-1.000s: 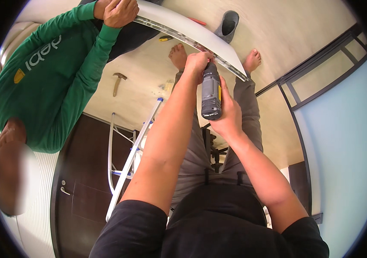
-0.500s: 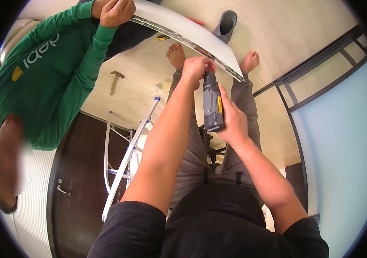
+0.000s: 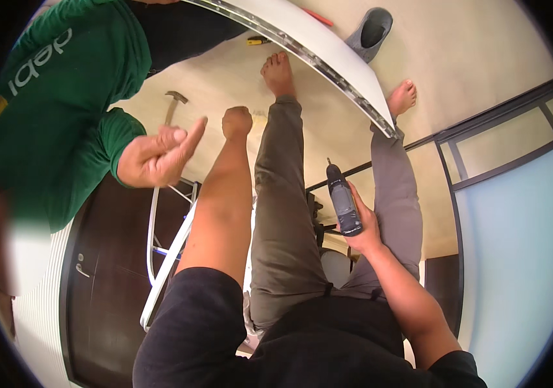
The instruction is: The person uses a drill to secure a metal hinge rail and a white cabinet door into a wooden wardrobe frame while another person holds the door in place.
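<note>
My right hand (image 3: 368, 226) is wrapped round a dark grey cordless drill (image 3: 344, 202). The drill stands in front of my legs, its thin bit pointing away from me and apart from everything. My left hand (image 3: 237, 121) is closed in a fist over the floor, left of my leg; whatever it may hold is hidden. Beyond both hands a white panel (image 3: 347, 55) is held up, a perforated metal strip (image 3: 309, 57) running along its near edge. The panel's right corner is by my right shin.
At the left a person in a green top (image 3: 76, 123) stretches out a hand (image 3: 163, 154), fingers extended, near my left forearm. A hammer (image 3: 173, 107), a yellow-and-black tool (image 3: 258, 40) and a grey clog (image 3: 371, 35) lie on the floor. A folding ladder (image 3: 167, 275) stands left; a glass-panelled frame (image 3: 516, 213) right.
The drill has come away from the metal strip, back toward me. My left hand has left the strip and swung left. The person in green has reached one hand toward my arm.
</note>
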`<state>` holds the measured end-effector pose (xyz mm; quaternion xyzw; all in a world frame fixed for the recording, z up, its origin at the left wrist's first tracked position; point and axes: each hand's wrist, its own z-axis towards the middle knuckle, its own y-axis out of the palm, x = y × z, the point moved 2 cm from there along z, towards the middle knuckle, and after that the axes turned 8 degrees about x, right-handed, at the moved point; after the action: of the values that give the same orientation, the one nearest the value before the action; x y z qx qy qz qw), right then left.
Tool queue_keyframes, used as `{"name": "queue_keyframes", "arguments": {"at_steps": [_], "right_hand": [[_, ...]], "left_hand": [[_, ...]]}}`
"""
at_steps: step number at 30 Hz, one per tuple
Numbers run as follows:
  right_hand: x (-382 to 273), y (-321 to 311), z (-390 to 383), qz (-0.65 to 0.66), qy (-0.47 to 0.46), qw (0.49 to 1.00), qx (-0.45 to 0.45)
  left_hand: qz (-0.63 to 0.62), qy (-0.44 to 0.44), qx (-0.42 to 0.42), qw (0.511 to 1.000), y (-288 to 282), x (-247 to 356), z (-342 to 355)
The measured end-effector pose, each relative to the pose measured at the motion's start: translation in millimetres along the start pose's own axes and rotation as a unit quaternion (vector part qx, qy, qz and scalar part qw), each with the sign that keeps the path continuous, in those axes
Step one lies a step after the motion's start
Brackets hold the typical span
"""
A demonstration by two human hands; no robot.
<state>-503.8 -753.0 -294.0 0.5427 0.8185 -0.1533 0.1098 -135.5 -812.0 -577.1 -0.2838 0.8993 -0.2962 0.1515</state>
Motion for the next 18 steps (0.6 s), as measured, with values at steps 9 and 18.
{"name": "queue_keyframes", "arguments": {"at_steps": [9, 18], "right_hand": [[35.3, 1.6, 9.8, 0.031, -0.042, 0.998, 0.033], [33.6, -0.2, 15.5, 0.048, -0.03, 0.998, 0.03]], "left_hand": [[-0.56, 0.071, -0.053, 0.824, -79.3, 128.5, -57.3], [-0.503, -0.036, 0.058, 0.862, -137.1, 251.4, -111.0]]}}
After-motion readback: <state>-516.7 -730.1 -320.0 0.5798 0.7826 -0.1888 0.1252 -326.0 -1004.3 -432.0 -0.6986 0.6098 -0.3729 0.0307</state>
